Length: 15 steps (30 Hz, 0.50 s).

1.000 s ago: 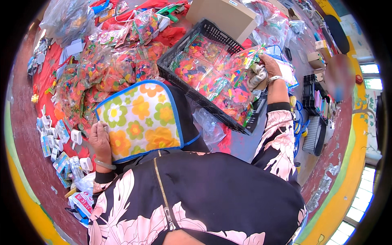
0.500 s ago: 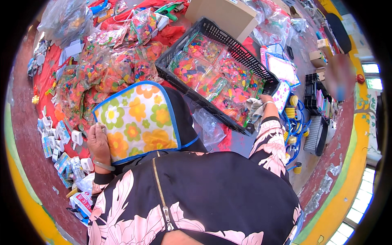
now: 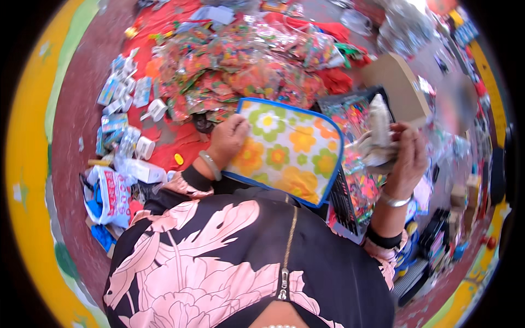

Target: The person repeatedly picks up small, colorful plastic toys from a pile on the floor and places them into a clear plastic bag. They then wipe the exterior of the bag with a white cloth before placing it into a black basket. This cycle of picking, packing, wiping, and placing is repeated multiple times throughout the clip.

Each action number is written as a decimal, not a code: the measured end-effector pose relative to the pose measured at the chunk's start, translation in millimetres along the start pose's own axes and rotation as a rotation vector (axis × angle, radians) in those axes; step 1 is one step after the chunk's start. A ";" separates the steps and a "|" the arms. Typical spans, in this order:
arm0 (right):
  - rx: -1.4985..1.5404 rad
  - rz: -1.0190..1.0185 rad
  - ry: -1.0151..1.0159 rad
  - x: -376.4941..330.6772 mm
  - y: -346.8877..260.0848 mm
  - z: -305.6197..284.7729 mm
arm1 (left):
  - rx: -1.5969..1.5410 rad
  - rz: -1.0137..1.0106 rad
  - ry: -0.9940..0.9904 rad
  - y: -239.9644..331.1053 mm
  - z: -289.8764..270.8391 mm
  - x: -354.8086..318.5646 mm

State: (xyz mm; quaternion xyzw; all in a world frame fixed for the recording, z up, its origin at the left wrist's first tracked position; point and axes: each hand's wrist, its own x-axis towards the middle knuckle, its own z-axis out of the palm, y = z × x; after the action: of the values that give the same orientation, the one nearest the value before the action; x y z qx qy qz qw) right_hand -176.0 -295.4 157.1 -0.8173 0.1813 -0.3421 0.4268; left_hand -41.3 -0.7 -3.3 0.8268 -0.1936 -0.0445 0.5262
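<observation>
A floral cloth (image 3: 284, 156) with blue edging lies spread over my lap, printed with orange, yellow and green flowers. My left hand (image 3: 229, 135) is closed at its upper left edge, fingers bent over the border. To the right, my right hand (image 3: 409, 158) holds a crumpled grey-white rag (image 3: 378, 128), raised above the black plastic crate (image 3: 343, 199). Flat clear bags of colourful small pieces (image 3: 363, 188) fill the crate, partly hidden by the rag, the hand and the floral cloth. The rag and right hand are slightly blurred.
Beyond my lap lies a heap of clear bags with colourful pieces (image 3: 235, 71) on red sheeting. White plugs and small boxes (image 3: 123, 93) lie at left, above a white printed bag (image 3: 112, 188). A cardboard box (image 3: 396, 85) stands behind the crate; a blurred shape is at far right.
The view has swung left, so the scene sits further right. My right hand has lifted the rag up from the crate's near right corner. My left hand stays at the floral cloth's edge.
</observation>
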 end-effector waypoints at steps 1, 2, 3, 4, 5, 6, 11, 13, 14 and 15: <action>-0.006 -0.031 -0.106 -10.8 -9.1 16.9 | -0.035 0.007 -0.006 -2.0 0.5 -0.7; -0.096 -0.300 -0.192 -19.7 -1.3 35.6 | -0.062 0.017 -0.020 -4.2 1.8 0.0; -0.131 -0.503 -0.322 -25.4 -0.1 54.1 | -0.084 0.061 -0.035 -6.6 1.5 1.2; -0.256 -0.597 -0.449 -33.9 3.9 75.0 | -0.137 0.034 -0.077 -6.3 -3.9 2.0; -0.387 -0.578 -0.614 -42.4 7.1 88.9 | -0.191 0.010 -0.132 -1.3 -9.3 4.6; -0.561 -0.596 -0.703 -53.2 11.2 100.0 | -0.245 -0.012 -0.188 -0.9 -15.1 7.4; -0.708 -0.659 -0.618 -69.3 20.5 112.1 | -0.724 -0.246 -0.217 -33.7 -50.7 18.2; -0.689 -0.652 -0.600 -67.2 22.8 112.5 | -0.772 -0.348 0.031 -82.4 -56.1 29.4; -0.684 -0.650 -0.593 -66.3 23.1 113.4 | -0.777 -0.405 0.151 -113.5 -56.9 34.6; -0.679 -0.644 -0.570 -66.6 24.3 115.0 | -0.776 -0.499 0.255 -141.8 -58.4 39.0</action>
State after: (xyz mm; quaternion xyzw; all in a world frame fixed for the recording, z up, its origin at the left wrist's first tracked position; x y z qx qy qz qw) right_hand -140.7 -204.1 64.0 -0.9835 -0.1009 -0.1429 0.0451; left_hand 49.6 87.4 -98.2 0.5895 0.1079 -0.1367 0.7888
